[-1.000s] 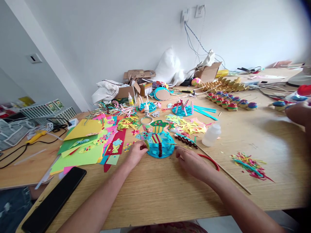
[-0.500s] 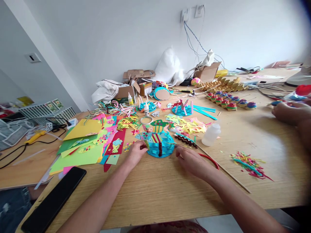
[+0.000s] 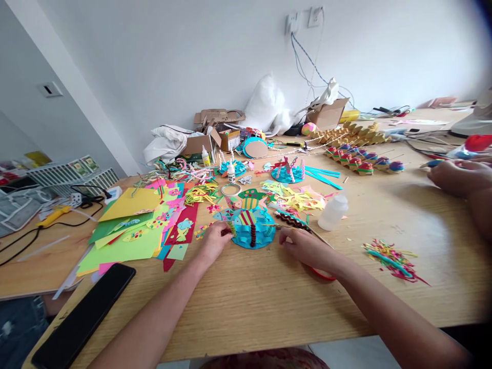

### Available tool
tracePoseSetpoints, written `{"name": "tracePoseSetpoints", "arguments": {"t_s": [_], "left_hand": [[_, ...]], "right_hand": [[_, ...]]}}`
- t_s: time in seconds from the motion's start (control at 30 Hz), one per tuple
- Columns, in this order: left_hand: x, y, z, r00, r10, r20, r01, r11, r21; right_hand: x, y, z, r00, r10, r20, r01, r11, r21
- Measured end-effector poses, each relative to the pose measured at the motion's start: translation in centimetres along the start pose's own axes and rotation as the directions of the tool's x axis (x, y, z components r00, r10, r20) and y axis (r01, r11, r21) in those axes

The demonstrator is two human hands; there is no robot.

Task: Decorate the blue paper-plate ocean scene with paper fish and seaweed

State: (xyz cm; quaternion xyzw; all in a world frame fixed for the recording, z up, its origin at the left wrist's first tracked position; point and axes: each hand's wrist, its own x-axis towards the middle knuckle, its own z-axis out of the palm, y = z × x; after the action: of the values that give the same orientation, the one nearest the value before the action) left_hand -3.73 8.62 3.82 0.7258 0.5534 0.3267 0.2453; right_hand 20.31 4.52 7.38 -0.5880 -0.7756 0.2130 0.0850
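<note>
My left hand (image 3: pixel 217 238) is closed at the left edge of a round blue paper craft (image 3: pixel 258 240), its fingertips pinching a green coiled strip (image 3: pixel 231 228). A dark brown coiled strip (image 3: pixel 252 237) stands at the craft's front, below a striped paper fish (image 3: pixel 245 218). Just right of the craft, my right hand (image 3: pixel 303 245) is closed on a thin pale stick (image 3: pixel 272 225) that points at the craft's right side. Beneath that hand curves a red piece (image 3: pixel 325 277), whose kind I cannot make out.
Coloured paper sheets (image 3: pixel 126 236) and a black phone (image 3: pixel 86 312) lie left. A translucent bottle (image 3: pixel 332 213) stands right of the paper scraps (image 3: pixel 302 197). Shredded paper (image 3: pixel 395 261) lies at right; another person's hand (image 3: pixel 457 177) works beyond. Similar blue crafts (image 3: pixel 287 173) stand behind.
My right hand has shifted slightly right. The red piece has swung down and left beneath it, and the long wooden stick's lower end no longer shows. My left hand stays at the craft.
</note>
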Motion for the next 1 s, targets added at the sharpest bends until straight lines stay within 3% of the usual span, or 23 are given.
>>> {"name": "tracePoseSetpoints", "arguments": {"t_s": [0.63, 1.0], "left_hand": [[0.1, -0.1, 0.0, 1.000, 0.003, 0.009, -0.003, 1.000, 0.029], [0.1, 0.1, -0.1, 1.000, 0.002, -0.003, -0.002, 0.999, 0.043]], "right_hand": [[0.2, -0.4, 0.5, 0.999, -0.029, -0.013, 0.028, 0.999, -0.045], [-0.2, 0.7, 1.6, 0.998, -0.046, -0.040, 0.038, 0.984, -0.176]]}}
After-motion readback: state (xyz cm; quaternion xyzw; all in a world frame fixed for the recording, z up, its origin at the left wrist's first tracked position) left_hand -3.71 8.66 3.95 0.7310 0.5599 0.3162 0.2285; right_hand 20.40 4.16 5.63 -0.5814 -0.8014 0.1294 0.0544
